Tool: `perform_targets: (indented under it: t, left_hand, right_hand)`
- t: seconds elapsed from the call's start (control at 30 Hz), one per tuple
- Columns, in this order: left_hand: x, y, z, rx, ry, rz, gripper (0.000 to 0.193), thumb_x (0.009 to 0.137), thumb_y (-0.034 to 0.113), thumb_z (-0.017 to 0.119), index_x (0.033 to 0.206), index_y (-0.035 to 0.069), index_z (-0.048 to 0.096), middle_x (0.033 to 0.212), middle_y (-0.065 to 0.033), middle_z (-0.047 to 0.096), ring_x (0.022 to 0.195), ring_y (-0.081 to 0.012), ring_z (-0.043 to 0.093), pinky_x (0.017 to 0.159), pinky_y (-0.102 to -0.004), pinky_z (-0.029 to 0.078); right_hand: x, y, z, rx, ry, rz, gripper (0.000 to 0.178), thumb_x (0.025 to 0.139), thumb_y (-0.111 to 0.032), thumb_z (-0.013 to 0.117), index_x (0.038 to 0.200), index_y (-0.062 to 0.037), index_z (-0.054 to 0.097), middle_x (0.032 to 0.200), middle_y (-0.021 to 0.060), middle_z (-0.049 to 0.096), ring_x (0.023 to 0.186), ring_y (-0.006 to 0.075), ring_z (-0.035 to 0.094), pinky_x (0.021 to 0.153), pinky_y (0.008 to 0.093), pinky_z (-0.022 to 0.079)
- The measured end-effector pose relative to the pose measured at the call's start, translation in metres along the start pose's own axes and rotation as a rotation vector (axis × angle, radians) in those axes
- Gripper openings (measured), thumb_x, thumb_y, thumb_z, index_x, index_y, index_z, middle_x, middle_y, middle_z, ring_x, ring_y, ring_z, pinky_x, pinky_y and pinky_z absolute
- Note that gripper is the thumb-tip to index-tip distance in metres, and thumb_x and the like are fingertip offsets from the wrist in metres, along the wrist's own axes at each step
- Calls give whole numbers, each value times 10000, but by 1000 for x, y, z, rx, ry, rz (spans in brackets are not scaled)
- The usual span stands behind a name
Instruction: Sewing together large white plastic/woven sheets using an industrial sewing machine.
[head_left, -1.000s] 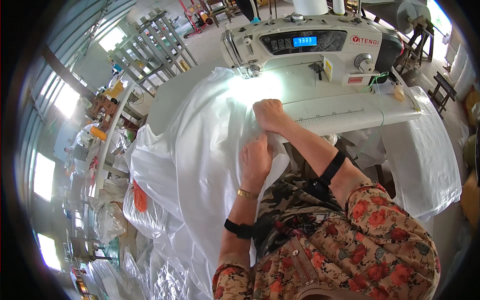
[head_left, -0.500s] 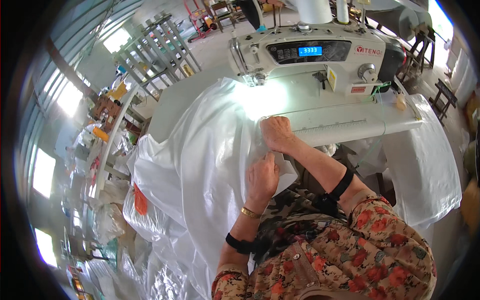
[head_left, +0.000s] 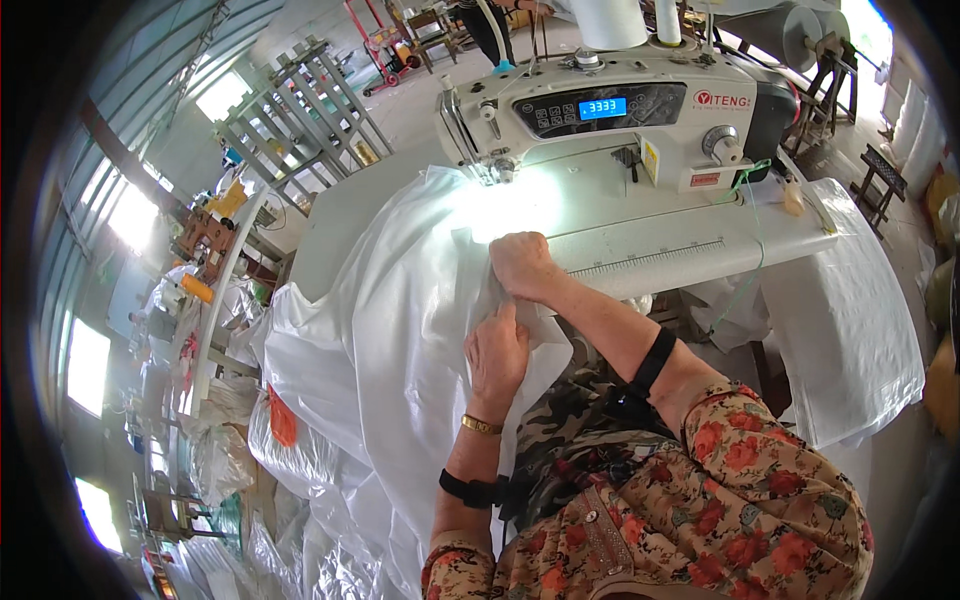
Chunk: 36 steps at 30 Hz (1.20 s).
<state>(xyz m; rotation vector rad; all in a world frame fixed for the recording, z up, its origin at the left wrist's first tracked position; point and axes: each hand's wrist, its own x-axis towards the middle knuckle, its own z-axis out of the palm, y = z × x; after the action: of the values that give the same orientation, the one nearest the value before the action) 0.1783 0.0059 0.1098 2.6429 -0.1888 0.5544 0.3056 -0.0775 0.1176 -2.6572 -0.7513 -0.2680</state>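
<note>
A long sheet of white, shiny plastic-like fabric (head_left: 400, 330) lies in folds under the head of a white sewing machine (head_left: 600, 110) and hangs over the table's near edge. My right hand (head_left: 522, 266) is closed on the fabric's edge, just on the near side of the brightly lit needle area. Below it, my left hand (head_left: 498, 355) is closed on the same fabric, its fingers bunched against a fold. The lamp's glare hides the needle and presser foot.
A ruler strip (head_left: 650, 257) runs along the table's front edge. White sheeting (head_left: 850, 330) drapes over the right end. Thread cones (head_left: 610, 22) stand behind the machine. A grey metal rack (head_left: 310, 115) is at the back left, and a person's legs (head_left: 487, 30) show at the far side.
The whole view has shifted a little. Both hands have moved slightly left with the fabric, and my right hand is a bit closer to the needle area. Both grips look unchanged.
</note>
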Motion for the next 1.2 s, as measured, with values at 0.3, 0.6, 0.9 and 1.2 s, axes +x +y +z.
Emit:
perform_targets:
  t: [0.3, 0.6, 0.9, 1.2]
  left_hand:
    - [4, 8, 0, 15, -32, -67, 69, 806, 48, 552, 856, 0, 547, 813, -220, 625, 806, -420, 601, 705, -510, 443]
    - [26, 3, 7, 43, -73, -37, 163, 817, 64, 568, 956, -17, 546, 853, -221, 636, 841, -408, 615, 721, -512, 449]
    - [24, 5, 10, 56, -34, -116, 203, 880, 122, 539, 1034, -4, 579, 848, -222, 637, 829, -418, 605, 732, -519, 443]
    - [-209, -33, -5, -474, -348, -81, 535, 896, 102, 606, 1385, -7, 418, 1348, -258, 494, 1261, -392, 468, 1058, -446, 370]
  right_hand:
    - [3, 3, 2, -15, 2, 59, 94, 697, -59, 656, 773, -59, 710, 822, 144, 711, 832, 290, 704, 699, 390, 540]
    - [19, 13, 2, -82, 16, 31, 99, 752, -92, 617, 778, -77, 711, 827, 132, 712, 819, 298, 704, 691, 402, 533]
    - [35, 25, 10, -85, -10, -2, 151, 823, -140, 609, 854, -24, 701, 840, 163, 709, 813, 307, 704, 687, 413, 543]
    - [-117, 34, 4, 235, 398, -162, 180, 868, -122, 654, 983, -20, 559, 743, 112, 591, 650, 330, 564, 615, 433, 444]
